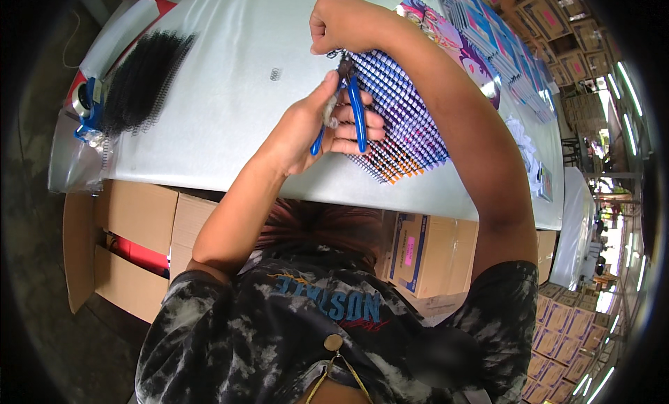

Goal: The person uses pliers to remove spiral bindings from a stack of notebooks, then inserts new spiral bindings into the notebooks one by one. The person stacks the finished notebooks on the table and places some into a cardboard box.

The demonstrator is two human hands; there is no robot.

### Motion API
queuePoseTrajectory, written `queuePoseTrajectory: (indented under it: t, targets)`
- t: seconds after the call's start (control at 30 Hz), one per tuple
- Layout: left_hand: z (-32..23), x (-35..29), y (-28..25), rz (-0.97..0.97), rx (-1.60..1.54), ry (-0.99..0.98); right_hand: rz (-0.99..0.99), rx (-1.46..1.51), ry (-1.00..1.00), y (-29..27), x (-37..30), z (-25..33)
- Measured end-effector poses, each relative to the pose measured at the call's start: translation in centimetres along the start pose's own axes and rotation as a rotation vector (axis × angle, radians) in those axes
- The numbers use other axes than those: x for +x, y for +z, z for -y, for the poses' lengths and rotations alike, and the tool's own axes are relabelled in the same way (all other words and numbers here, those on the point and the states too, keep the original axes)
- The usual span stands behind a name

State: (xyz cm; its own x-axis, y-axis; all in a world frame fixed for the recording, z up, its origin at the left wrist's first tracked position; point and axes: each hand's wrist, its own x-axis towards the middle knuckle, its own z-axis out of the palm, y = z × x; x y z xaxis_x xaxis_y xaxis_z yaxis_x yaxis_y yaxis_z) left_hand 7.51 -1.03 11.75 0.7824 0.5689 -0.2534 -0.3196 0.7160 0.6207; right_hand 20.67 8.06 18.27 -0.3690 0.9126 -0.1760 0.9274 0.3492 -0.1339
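A black-and-grey mottled shirt point(258, 334) fills the foreground, before the bench point(223, 139). Left to right lie black spiral coils point(146, 76), a short loose coil point(275, 74), the left hand point(310, 128) closed around blue-handled pliers point(359, 118), the right hand point(343, 24) with curled fingers just above the pliers' head, and overlapping spiral-bound booklets point(408, 104) beside the pliers. Whether the right hand grips anything cannot be told.

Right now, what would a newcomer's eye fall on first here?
Probably the blue-handled pliers in the left hand, near the middle of the worktable, with the curled right hand just beyond them. Next, likely the colourful grid-patterned pile to their right, then the dark heap of black coils standing out against the pale tabletop at far left.
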Motion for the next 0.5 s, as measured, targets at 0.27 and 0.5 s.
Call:
queuePoseTrajectory:
  t: [0.27, 0.5]
  targets:
    - [0.7, -0.5, -1.5, 0.068, 0.187, 0.056, -0.046, 0.143, 0.109, -0.1, -0.2, -0.1]
    - [-0.1, 0.5, -1.7, 0.198, 0.056, 0.057, -0.091, 0.141, 0.106, 0.1, 0.1, -0.5]
